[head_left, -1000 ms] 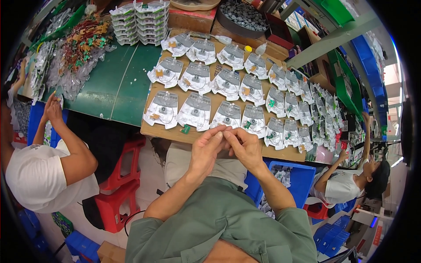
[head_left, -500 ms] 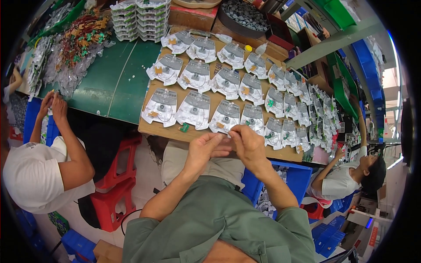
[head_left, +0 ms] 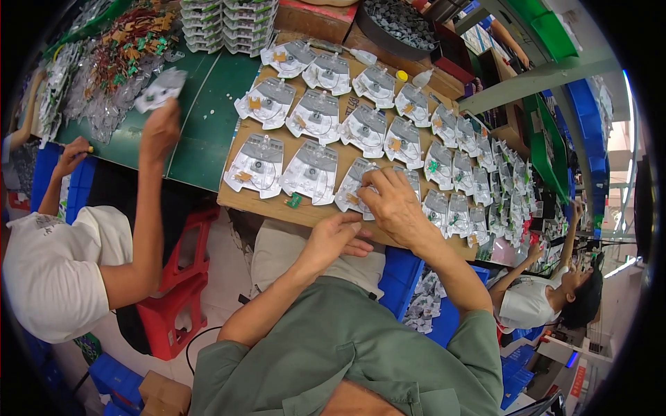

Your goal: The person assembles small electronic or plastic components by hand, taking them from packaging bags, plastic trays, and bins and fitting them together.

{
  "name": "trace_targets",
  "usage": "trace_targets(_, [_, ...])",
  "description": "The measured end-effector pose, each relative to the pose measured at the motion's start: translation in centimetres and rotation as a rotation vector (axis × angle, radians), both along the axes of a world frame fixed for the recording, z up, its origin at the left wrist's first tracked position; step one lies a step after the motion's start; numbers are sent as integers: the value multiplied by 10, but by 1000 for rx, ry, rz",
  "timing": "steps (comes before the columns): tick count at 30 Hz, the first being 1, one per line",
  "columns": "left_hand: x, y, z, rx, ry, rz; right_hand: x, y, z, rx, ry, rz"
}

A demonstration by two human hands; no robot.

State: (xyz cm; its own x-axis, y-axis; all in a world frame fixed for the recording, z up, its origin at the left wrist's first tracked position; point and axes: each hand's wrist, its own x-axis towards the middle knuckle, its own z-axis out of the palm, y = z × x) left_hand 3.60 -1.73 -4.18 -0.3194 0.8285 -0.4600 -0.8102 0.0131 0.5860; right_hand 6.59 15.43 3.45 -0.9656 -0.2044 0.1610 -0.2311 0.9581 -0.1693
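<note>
My right hand (head_left: pixel 394 204) is over a grey-and-clear plastic housing (head_left: pixel 354 179) in the row nearest me. Its fingertips are bent together and pointed down at the housing; whatever they pinch is too small or hidden to tell. In front of the board's near edge, my left hand (head_left: pixel 334 239) is held with fingers stretched and apart, nothing visible in it. Left of the right hand lies a similar housing (head_left: pixel 309 170) with a small green circuit board (head_left: pixel 294 200) at its lower edge. Rows of such housings, some with orange or green pieces, cover the brown board (head_left: pixel 239 200).
Stacked white trays (head_left: pixel 248 28) stand at the back left, near a heap of wired parts (head_left: pixel 132 52). A round dark tub (head_left: pixel 395 31) of grey pieces is at the back. A co-worker on the left lifts a housing (head_left: pixel 161 90). Below me is a blue bin (head_left: pixel 399 277).
My hands have parted: the right has moved up and forward onto a housing, while the left stays low with its fingers loosened. The left co-worker has raised a housing over the green table.
</note>
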Motion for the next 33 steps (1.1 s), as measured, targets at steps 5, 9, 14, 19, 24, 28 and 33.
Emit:
trace_targets(5, [0,3,-2,17,-7,4,-1,7,-10,-80,-95,16])
trace_targets(9, [3,7,-9,43,-10,28,-3,19,-18,-114,-129,37])
trace_targets(14, [6,4,-6,65,-30,79,-4,27,-8,-188,-209,55])
trace_targets(19, [8,-12,-1,54,-128,207,7,7,20,-277,-131,-66])
trace_targets(24, [9,-19,9,66,-162,271,19,-25,18,-536,-327,-157])
trace_targets(28, [2,-31,8,82,-160,316,4,-36,13,-545,-290,-78])
trace_targets(33, [-5,-45,6,138,-223,435,-38,-46,14,-400,-227,26])
